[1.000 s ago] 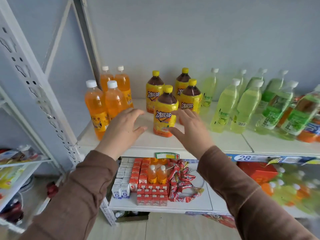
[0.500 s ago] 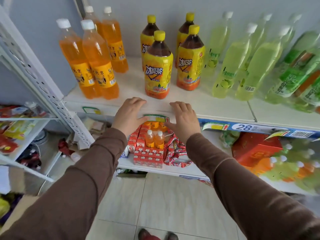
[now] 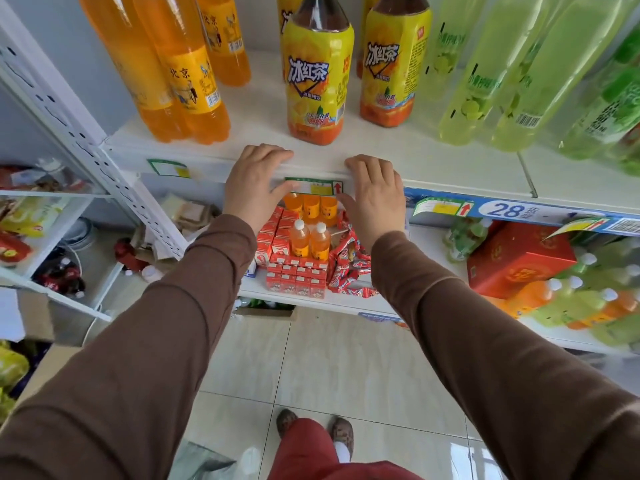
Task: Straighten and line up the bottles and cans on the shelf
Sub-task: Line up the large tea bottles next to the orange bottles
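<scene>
Left hand (image 3: 254, 183) and right hand (image 3: 375, 195), fingers (image 3: 273, 154) relaxed and empty, resting on white shelf (image 3: 450, 164) front edge, bare strip before yellow-labelled iced-tea bottle (image 3: 317, 81).

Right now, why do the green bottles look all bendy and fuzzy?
In the head view, the wide lens tilts the green bottles outward near the right edge; the bottles lower right are blurred, while both hands, left and right, look sharp.
</scene>
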### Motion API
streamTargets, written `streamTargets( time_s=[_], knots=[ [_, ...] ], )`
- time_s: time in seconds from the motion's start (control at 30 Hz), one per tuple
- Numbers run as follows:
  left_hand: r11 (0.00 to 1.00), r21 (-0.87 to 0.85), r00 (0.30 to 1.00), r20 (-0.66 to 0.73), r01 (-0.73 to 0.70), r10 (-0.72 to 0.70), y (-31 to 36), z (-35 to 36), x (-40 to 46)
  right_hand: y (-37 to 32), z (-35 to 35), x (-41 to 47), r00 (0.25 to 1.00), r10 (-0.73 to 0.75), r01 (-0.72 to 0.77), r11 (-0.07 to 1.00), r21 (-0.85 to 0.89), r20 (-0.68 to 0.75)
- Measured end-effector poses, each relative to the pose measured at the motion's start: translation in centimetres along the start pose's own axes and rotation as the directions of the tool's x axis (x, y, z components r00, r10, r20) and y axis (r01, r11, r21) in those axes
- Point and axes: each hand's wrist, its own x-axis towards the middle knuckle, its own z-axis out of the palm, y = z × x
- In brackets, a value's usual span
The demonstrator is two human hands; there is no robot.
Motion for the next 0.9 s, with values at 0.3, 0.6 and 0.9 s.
streamTargets(
  time_s=[0.3,0.6,0.9],
  knots=[
    [1.0,0.015,1.0,0.025,0.006,-0.007,0.3,-0.4,0.5,0.0,-0.5,0.4,1.0,-0.007,0.007,1.0,0.008,0.02],
    [0.941,-0.26,0.963,0.213,0.217,-0.164,0.6,-4.9,4.3,2.8,-5.0,3.4,0.962,0.073,-0.211,0.81,0.547,0.264],
    [0.757,-0.595,0.962,0.191,0.271,-0.195,-0.2,-6.4,11.9,4.9,-4.9,10.9,0.912,0.375,-0.389,0.669,0.633,0.165]
  ],
)
